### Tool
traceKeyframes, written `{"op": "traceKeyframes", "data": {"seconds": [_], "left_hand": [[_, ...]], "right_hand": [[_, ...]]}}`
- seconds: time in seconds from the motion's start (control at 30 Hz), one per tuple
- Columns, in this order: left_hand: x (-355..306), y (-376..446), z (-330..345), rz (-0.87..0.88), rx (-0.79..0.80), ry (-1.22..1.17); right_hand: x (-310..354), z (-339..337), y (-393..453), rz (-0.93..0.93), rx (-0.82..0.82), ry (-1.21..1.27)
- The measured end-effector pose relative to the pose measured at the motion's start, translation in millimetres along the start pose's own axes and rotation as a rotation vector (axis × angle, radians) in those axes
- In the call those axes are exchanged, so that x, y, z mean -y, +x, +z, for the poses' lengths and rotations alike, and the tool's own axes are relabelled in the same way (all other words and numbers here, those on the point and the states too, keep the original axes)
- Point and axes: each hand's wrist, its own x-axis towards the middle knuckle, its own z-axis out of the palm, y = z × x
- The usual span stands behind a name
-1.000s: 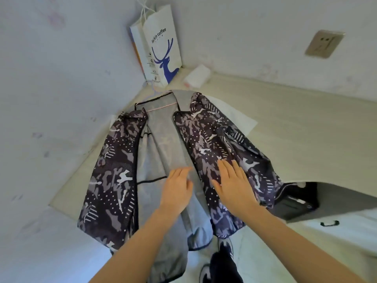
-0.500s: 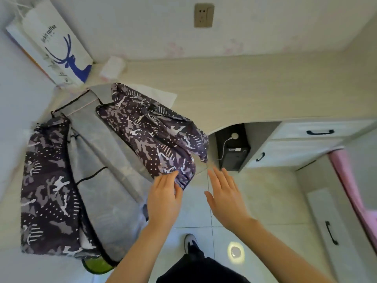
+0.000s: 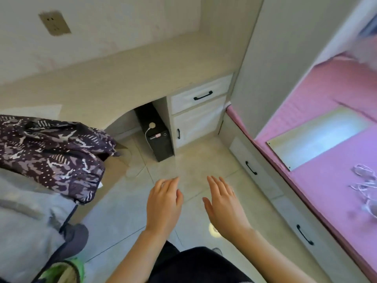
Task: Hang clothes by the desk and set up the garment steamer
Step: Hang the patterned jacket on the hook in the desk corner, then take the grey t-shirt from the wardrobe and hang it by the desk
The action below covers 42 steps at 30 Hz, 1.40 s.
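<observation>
A dark purple camouflage jacket (image 3: pixel 51 152) with a grey lining (image 3: pixel 22 211) lies over the left end of the beige desk (image 3: pixel 126 78) and hangs off its edge. My left hand (image 3: pixel 164 205) and my right hand (image 3: pixel 224 207) hover side by side over the tiled floor, fingers straight, holding nothing and apart from the jacket. No garment steamer is in view.
A black computer tower (image 3: pixel 156 133) with a white cable stands under the desk beside white drawers (image 3: pixel 201 97). A bed with a pink sheet (image 3: pixel 330 180) and drawers below fills the right. A wall socket (image 3: pixel 54 23) sits above the desk. White hangers (image 3: pixel 365 184) lie on the bed.
My view has swung right, from the jacket toward the bed. Both hands have come off the jacket and now hang over the floor.
</observation>
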Motion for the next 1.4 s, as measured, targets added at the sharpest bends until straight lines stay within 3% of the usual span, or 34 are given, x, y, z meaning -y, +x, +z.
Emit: {"op": "traceKeyframes", "data": {"seconds": [0.3, 0.47, 0.6, 0.97, 1.17, 1.4], "left_hand": [[-139.7, -0.5, 68.6, 0.259, 0.113, -0.063], [-198.5, 5.6, 92.7, 0.439, 0.132, -0.090], [-234.0, 29.2, 114.3, 0.488, 0.178, -0.071], [-330.4, 169.8, 174.4, 0.565, 0.265, -0.015], [-377.8, 250.6, 201.1, 0.694, 0.312, 0.096], [-415.5, 319.4, 224.1, 0.635, 0.309, 0.120]], "right_hand": [[-132.4, -28.1, -89.8, 0.284, -0.106, 0.060], [-180.2, -39.8, -108.5, 0.371, -0.167, 0.054], [-218.9, -51.2, -104.1, 0.461, -0.187, 0.069], [-345.2, -119.5, -7.7, 0.538, -0.171, 0.021], [-408.2, -159.2, 60.7, 0.502, -0.151, -0.041], [-462.4, -193.4, 120.4, 0.413, -0.153, -0.090]]}}
